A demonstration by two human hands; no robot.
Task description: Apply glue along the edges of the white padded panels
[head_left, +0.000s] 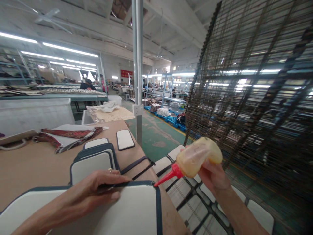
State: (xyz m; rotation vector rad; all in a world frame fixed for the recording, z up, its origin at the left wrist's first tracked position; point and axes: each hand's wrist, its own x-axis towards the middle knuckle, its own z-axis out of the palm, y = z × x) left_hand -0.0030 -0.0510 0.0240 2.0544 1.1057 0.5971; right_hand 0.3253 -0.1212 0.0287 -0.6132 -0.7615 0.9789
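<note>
Brown and broad, the table has a dark-edged white panel at its near side. The left hand pinches the panel's upper border between thumb and fingers; the right hand curls round a yellowish bottle, red nozzle at the panel's corner. The distant red banner seems lettered, too small to read.

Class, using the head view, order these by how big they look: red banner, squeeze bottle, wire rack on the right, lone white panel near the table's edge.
1. Wire rack
2. Squeeze bottle
3. Lone white panel
4. Red banner
Apparent size only: the bottle is close and the banner far off.
</note>
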